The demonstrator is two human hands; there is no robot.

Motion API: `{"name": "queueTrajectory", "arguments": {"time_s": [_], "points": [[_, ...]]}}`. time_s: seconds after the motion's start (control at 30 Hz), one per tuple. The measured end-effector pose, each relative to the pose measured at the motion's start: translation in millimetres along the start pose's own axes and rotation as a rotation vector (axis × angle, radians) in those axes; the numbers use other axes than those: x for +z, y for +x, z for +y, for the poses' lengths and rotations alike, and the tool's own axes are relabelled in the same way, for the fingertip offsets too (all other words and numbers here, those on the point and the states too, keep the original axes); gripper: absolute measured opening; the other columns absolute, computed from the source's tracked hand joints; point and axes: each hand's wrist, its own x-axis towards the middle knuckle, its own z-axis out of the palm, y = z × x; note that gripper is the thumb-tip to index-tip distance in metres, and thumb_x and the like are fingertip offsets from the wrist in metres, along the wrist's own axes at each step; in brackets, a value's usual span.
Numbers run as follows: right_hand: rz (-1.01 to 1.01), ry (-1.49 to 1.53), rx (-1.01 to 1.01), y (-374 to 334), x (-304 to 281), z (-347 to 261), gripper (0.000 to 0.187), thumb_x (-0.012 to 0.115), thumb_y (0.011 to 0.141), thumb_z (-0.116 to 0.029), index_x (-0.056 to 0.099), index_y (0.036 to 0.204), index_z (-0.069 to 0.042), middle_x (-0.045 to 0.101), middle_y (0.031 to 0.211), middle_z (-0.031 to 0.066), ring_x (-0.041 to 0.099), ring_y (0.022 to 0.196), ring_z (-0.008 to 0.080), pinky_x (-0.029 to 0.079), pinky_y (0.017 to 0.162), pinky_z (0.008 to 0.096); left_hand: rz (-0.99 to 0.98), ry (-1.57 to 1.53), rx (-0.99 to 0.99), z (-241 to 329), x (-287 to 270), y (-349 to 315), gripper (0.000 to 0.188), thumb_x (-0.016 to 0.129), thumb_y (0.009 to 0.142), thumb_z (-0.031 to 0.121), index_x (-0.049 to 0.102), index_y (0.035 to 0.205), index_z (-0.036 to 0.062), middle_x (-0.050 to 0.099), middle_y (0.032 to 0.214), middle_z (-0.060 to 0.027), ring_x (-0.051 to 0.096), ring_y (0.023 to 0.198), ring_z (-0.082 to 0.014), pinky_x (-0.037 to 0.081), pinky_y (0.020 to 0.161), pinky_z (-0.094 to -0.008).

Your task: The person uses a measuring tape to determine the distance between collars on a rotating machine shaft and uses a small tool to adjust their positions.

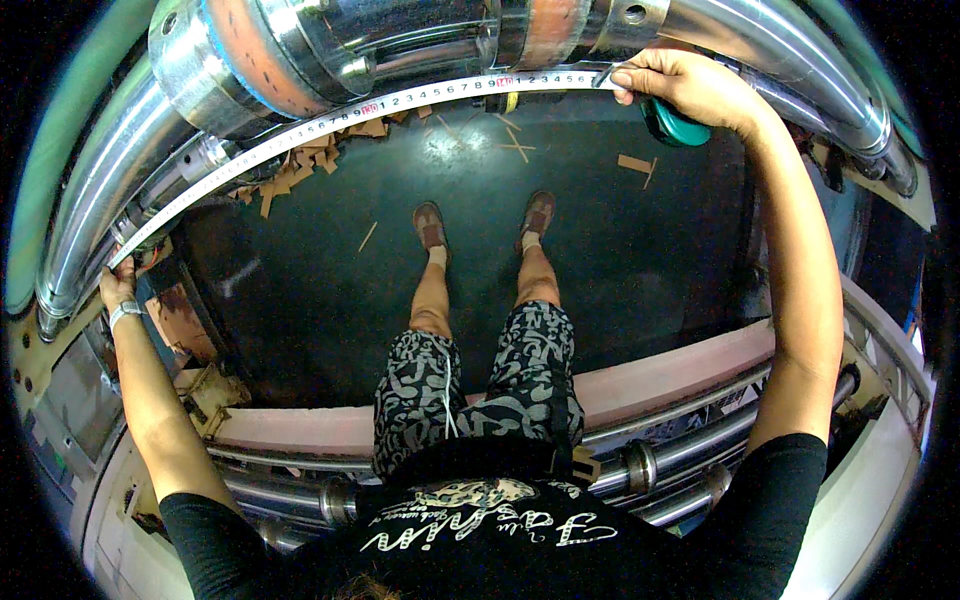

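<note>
A white tape measure blade (pixel 300 133) is stretched in front of me along a large steel shaft (pixel 420 40), bowed by the lens. Far to the left, my left hand (pixel 119 284) is closed at one end of the blade. Over on the right, my right hand (pixel 680 88) pinches the blade between thumb and fingers. The teal tape measure case (pixel 676 124) sits beneath that hand, partly hidden by it. A short, thin dark piece (pixel 604 74) shows by the right fingertips; its kind is unclear.
Orange-brown rings (pixel 262 60) and steel collars sit on the shaft. Brown cardboard scraps (pixel 300 167) are piled on the dark floor (pixel 330 290) below it, with more strips scattered. Behind my legs run a pinkish beam (pixel 660 375) and steel rollers (pixel 690 440). Machine frames stand on both sides.
</note>
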Motion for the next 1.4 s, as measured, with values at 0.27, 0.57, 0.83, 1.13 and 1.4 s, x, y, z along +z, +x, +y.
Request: {"name": "queueTrajectory", "arguments": {"time_s": [0.27, 0.57, 0.83, 1.13, 1.4], "points": [[-0.016, 0.033, -0.050, 5, 1, 11, 0.028, 0.047, 0.091, -0.030, 0.059, 0.085, -0.005, 0.055, 0.074, -0.0020, 0.050, 0.074, 0.0082, 0.040, 0.074, 0.0230, -0.019, -0.008, -0.009, 10, -17, -1, 0.046, 0.021, 0.095, 0.026, 0.047, 0.109, -0.0092, 0.059, 0.096, -0.0198, 0.061, 0.078, -0.0294, 0.056, 0.068, -0.0407], [-0.039, 0.003, 0.050, 2, 0, 10, 0.026, 0.046, 0.091, -0.029, 0.057, 0.085, -0.006, 0.056, 0.076, -0.0016, 0.050, 0.077, 0.0088, 0.040, 0.076, 0.0236, -0.007, -0.049, -0.024, 0, -18, 11, 0.048, 0.021, 0.096, 0.029, 0.042, 0.112, -0.0106, 0.056, 0.106, -0.0223, 0.058, 0.095, -0.0349, 0.050, 0.078, -0.0466], [-0.095, 0.043, 0.008, 6, -4, 9, 0.028, 0.045, 0.091, -0.031, 0.057, 0.086, -0.007, 0.056, 0.078, -0.0016, 0.050, 0.077, 0.0088, 0.040, 0.076, 0.0237, 0.060, -0.079, 0.070, -9, -36, -5, 0.051, 0.023, 0.096, 0.033, 0.042, 0.111, -0.0113, 0.057, 0.103, -0.0205, 0.059, 0.091, -0.0341, 0.051, 0.079, -0.0462], [-0.026, 0.066, 0.029, 3, 1, 14, 0.030, 0.050, 0.090, -0.032, 0.063, 0.083, -0.006, 0.058, 0.076, -0.0013, 0.051, 0.074, 0.0075, 0.040, 0.073, 0.0218, -0.302, 0.421, -0.266, -121, 68, -187, 0.035, 0.039, 0.092, 0.034, 0.053, 0.090, 0.0020, 0.062, 0.083, -0.0097, 0.061, 0.068, -0.0178, 0.053, 0.064, -0.0288], [-0.058, 0.041, 0.014, 10, -2, 13, 0.029, 0.050, 0.089, -0.032, 0.062, 0.084, -0.006, 0.057, 0.076, -0.0024, 0.050, 0.074, 0.0068, 0.040, 0.073, 0.0217, -0.822, 0.639, -0.530, -174, 220, -371, 0.026, 0.047, 0.091, 0.030, 0.054, 0.090, 0.0049, 0.061, 0.080, -0.0056, 0.062, 0.075, -0.0145, 0.051, 0.066, -0.0245]]}}
